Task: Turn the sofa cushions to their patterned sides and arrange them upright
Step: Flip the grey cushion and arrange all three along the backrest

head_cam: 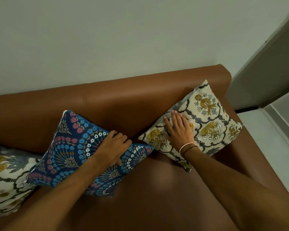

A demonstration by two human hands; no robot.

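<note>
A dark blue cushion [73, 147] with a pink and blue flower pattern leans on the brown sofa backrest [123, 95], pattern facing me. My left hand [114, 147] grips its right edge, fingers curled over the rim. A cream cushion [210, 120] with yellow and grey floral print stands against the backrest by the right armrest, pattern out. My right hand [178, 129] lies flat on its left part, fingers spread, holding nothing. Another cream floral cushion [5, 180] lies at the far left, partly under the blue one and cut off by the frame.
The brown leather seat [157, 189] stretches between and in front of the cushions. A pale wall [123, 39] rises behind the sofa. At the right stand a grey door [270, 72] and a light floor [265, 130].
</note>
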